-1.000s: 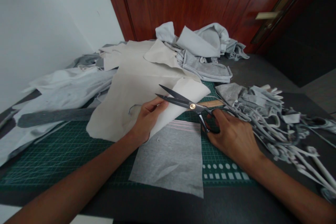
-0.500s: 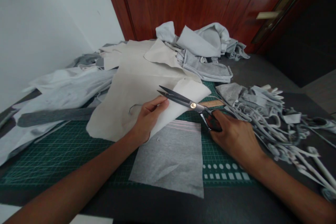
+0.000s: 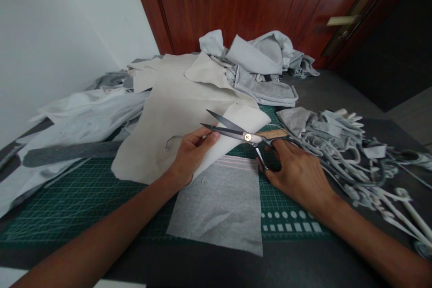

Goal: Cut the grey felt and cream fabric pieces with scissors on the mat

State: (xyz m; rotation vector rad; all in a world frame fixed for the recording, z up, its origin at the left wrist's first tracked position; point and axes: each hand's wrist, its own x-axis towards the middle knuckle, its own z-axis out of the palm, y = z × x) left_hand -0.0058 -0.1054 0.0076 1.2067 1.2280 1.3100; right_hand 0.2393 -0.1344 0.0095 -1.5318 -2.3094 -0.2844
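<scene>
My right hand (image 3: 300, 168) grips the handles of a pair of black-bladed scissors (image 3: 248, 137), fingers through the loops. The blades are parted and point left over a large cream fabric piece (image 3: 175, 112). My left hand (image 3: 194, 150) pinches the folded edge of this fabric, its thumb and fingers close to the lower blade; the exact contact there is hard to make out. A thin dark thread (image 3: 172, 139) lies on the cream fabric. Below both hands a grey fabric square (image 3: 219, 207) with pink lines along its top lies flat, partly under the cream piece.
A green cutting mat (image 3: 67, 207) covers much of the dark table (image 3: 297, 265). Fabric scraps (image 3: 324, 130) and strips are heaped at the right, folded grey cloth (image 3: 263, 85) at the back, and pale cloth (image 3: 84, 108) at the left. A wooden ruler (image 3: 275, 133) shows behind the scissors.
The scissor blades have spread wider apart, and the lower handle loop has swung down and left with my right hand. My left hand keeps its pinch in nearly the same place.
</scene>
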